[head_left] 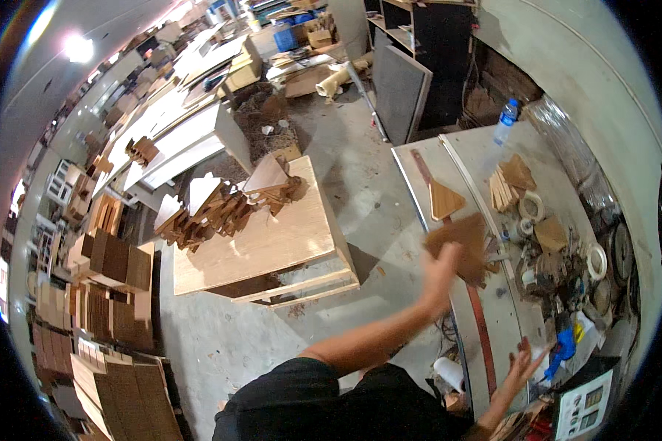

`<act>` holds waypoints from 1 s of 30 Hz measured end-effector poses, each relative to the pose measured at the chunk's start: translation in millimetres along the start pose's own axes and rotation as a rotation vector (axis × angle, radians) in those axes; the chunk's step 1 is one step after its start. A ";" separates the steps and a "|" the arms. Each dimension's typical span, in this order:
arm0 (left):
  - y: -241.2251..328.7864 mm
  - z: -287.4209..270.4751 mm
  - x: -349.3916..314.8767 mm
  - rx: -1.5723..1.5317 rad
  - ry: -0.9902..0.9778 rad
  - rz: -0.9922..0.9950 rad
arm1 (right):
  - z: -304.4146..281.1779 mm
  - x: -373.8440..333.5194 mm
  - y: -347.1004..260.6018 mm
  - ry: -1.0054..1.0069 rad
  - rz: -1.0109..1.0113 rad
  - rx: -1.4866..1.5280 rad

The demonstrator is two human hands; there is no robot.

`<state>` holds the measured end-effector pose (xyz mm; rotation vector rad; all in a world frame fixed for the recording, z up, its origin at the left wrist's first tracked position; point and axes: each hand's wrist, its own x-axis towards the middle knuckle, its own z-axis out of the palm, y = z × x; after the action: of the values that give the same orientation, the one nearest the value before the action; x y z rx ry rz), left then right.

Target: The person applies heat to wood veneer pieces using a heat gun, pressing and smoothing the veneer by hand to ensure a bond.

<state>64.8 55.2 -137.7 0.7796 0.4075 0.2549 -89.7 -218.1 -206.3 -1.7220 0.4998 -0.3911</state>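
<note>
My left hand reaches across to the machine table on the right, its fingers closed on the near edge of a brown wooden piece, which is blurred by motion. Just beyond it a lighter triangular wooden piece lies on the table beside the long reddish-brown strip. Nearer to me, my right hand is over the table's near end, fingers spread and holding nothing. Several small wooden pieces are stacked farther back on the tabletop.
A low plywood table at left carries piles of triangular wooden pieces. At the right stand a water bottle, tape rolls, a blue tool and a control panel. Stacked boards line the left side.
</note>
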 end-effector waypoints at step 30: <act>246.8 -231.1 220.5 -0.236 0.718 0.638 | 61.0 21.7 158.8 -0.507 0.080 -0.066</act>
<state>140.7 450.8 -164.3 0.5457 0.7786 1.1788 -58.4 -205.4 -374.4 -1.7774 0.2106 0.1247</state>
